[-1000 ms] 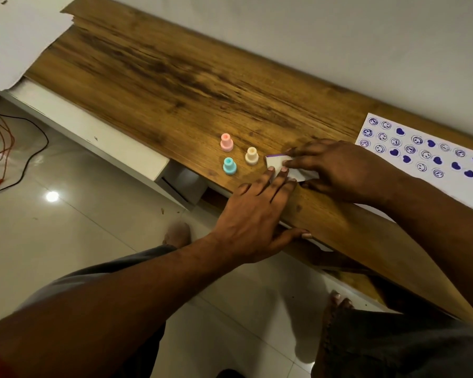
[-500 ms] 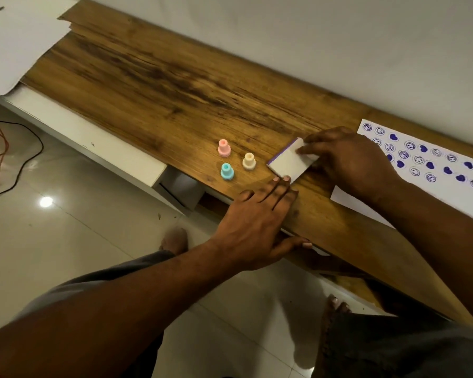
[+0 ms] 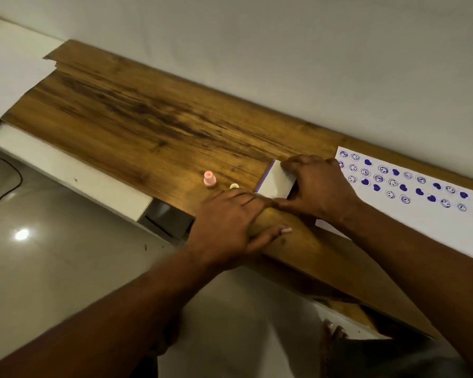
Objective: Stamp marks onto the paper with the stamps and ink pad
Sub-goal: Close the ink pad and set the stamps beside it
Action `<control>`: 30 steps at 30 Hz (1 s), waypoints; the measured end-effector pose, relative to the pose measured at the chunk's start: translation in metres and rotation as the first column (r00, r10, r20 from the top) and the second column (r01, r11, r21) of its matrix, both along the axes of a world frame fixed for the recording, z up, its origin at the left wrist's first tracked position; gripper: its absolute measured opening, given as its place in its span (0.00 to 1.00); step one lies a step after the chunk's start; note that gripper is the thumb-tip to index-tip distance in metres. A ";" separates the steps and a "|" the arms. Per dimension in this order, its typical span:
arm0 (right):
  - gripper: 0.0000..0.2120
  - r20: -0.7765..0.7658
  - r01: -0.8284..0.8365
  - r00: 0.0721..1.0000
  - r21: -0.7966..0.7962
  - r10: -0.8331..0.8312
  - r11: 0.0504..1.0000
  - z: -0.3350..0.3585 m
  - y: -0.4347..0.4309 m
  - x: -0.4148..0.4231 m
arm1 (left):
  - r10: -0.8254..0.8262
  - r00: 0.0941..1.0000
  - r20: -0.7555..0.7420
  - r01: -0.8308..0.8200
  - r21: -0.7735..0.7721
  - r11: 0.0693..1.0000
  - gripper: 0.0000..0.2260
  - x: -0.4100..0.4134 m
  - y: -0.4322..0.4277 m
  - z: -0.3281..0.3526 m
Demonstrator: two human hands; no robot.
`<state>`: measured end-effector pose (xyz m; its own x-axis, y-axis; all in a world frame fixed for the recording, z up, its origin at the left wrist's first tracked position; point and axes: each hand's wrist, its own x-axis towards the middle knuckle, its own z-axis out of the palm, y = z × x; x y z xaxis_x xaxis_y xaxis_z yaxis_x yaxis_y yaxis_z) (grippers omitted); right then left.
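Your right hand [image 3: 321, 186] grips the white ink pad [image 3: 275, 182] right of centre frame, fingers curled over its far corner and thumb against its near side. The pad shows a purple strip along its left edge. Your left hand [image 3: 228, 222] lies flat on the wooden tabletop [image 3: 148, 126], fingers straight and together with the tips at the pad's near edge, thumb spread apart. Just left of the pad stands a pink stamp [image 3: 209, 179]; a cream stamp [image 3: 234, 185] peeks out above your left knuckles. The paper [image 3: 426, 227], with rows of purple smileys and hearts, lies at the right edge.
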<state>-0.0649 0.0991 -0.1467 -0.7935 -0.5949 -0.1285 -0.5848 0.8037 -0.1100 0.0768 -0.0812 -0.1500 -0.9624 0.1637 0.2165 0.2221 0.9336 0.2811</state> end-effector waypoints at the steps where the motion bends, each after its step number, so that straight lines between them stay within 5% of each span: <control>1: 0.47 0.011 -0.005 1.000 -0.003 0.005 1.000 0.000 0.000 -0.008 | 0.032 0.999 -0.033 -0.031 0.041 0.999 0.28 -0.004 -0.005 0.004; 9: 0.46 0.075 0.080 0.994 -0.056 -0.076 0.995 -0.004 0.008 -0.059 | 0.230 0.956 -0.182 -0.193 0.200 0.961 0.26 -0.028 -0.039 0.012; 30: 0.49 0.108 0.150 0.985 -0.178 -0.133 0.972 -0.029 0.028 -0.082 | 0.358 0.932 -0.063 -0.316 0.343 0.885 0.25 -0.028 -0.062 -0.007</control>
